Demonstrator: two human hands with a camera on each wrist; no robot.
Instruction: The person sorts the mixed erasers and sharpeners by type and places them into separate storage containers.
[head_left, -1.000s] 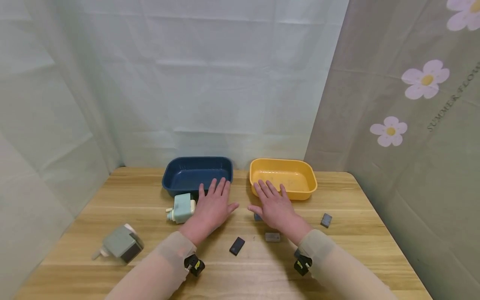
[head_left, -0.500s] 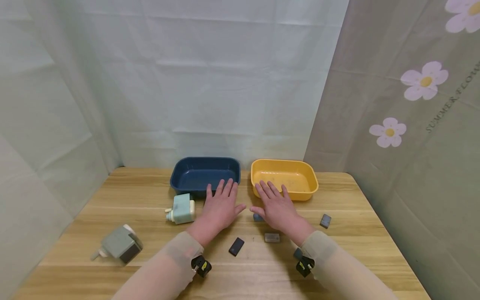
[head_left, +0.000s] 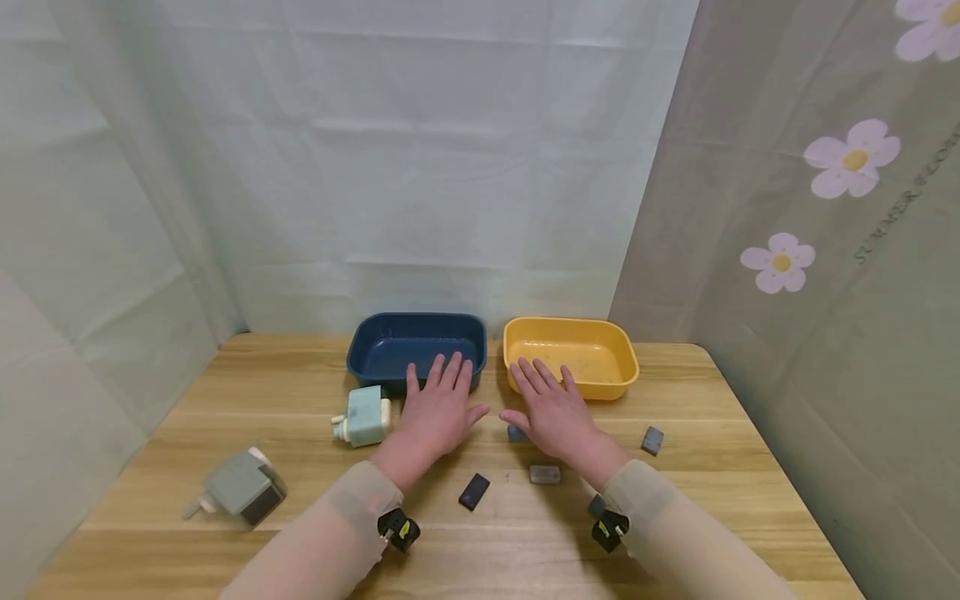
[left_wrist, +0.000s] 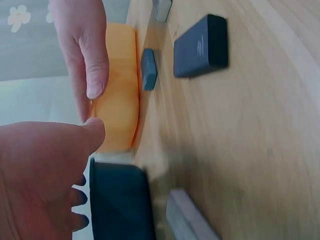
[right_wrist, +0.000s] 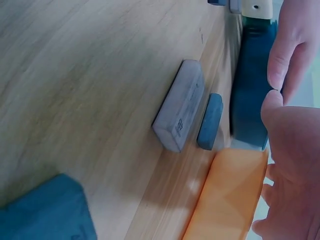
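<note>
My left hand has straight, spread fingers that overlap the near right rim of the navy blue basin. My right hand, also spread flat, overlaps the front wall of the yellow basin. Neither hand holds anything. Thumbs point toward each other, a gap apart in the head view. Beneath my right thumb lies a small blue block, partly hidden. Closer to me are a grey block and a black one. Another grey block shows low in the left wrist view, hidden from the head view.
A pale blue pump bottle lies on its side before the navy basin. Farther left, a grey-green pump bottle lies tipped over. One slate block sits at right; a dark blue block is partly covered by my right wrist.
The navy basin has slid right, toward the yellow one. My left hand moved right with it, then slightly back left. My right hand has barely shifted.
</note>
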